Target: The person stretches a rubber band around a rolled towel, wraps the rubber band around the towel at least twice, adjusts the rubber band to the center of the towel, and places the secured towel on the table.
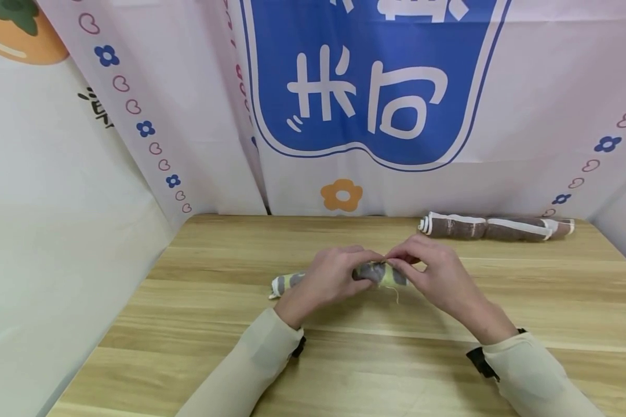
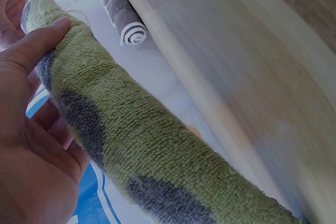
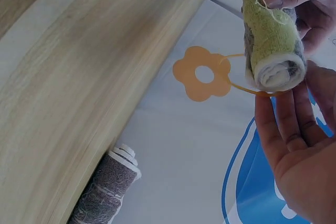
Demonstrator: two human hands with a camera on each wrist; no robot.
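Observation:
A rolled-up towel, yellow-green with grey patches, lies crosswise over the middle of the table in the head view. My left hand grips it near its right part, thumb on the near side. A thin orange band loops out by the towel's white spiral end in the right wrist view. My right hand pinches this band with thumb and fingertips right at that end, close to the left fingertips. A loose pale thread hangs from the towel's near side.
Another rolled towel, brown with white stripes, lies along the back right edge of the wooden table. Printed cloth with a blue sign and an orange flower hangs behind the table. A white sheet hangs at the left.

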